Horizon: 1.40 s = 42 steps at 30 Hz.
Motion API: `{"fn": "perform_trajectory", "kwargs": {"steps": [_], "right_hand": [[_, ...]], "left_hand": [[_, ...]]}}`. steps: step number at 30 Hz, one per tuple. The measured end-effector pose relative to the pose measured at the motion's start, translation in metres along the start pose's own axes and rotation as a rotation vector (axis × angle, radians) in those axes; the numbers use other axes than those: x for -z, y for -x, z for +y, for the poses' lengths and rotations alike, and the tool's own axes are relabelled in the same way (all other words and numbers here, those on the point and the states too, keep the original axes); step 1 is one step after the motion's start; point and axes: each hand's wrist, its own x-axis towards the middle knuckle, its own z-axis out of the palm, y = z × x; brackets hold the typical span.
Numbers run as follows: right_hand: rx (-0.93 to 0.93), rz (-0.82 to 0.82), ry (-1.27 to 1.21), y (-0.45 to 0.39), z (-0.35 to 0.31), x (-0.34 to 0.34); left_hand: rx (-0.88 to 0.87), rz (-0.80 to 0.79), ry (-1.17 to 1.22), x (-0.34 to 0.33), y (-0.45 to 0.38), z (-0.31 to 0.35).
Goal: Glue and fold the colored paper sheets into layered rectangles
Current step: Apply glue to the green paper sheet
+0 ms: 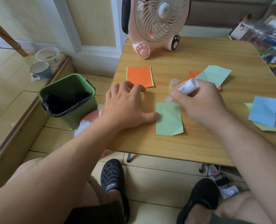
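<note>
One layered rectangle looks done; gluing of the next has only begun.

Wooden table [198, 143] fills the room's centre over tiled floor, pink fan [156, 25] at twelve o'clock, green bin [69, 97] at nine. Orange-on-yellow rectangle [139, 76] at eleven seems finished; mint sheet [214, 75] at one and blue sheet [263, 110] at three wait. Left hand [127, 107] spreads flat, thumb pinning the green sheet [168, 120]; right hand [200, 101] grips the glue stick [188, 86] at its top edge.
</note>
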Motion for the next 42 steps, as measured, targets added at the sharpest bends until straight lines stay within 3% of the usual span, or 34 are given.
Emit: {"fn": "perform_trajectory", "kwargs": {"steps": [4, 17, 42], "right_hand": [[-0.008, -0.114, 0.062, 0.000, 0.004, -0.014], [0.024, -0.157, 0.162, -0.004, 0.001, -0.019], [-0.013, -0.115, 0.216, 0.001, 0.020, 0.020]], "left_hand": [[0.000, -0.004, -0.004, -0.001, 0.000, -0.001], [-0.001, -0.055, 0.002, 0.003, -0.002, -0.002], [-0.006, -0.069, 0.001, 0.004, -0.001, -0.003]]}}
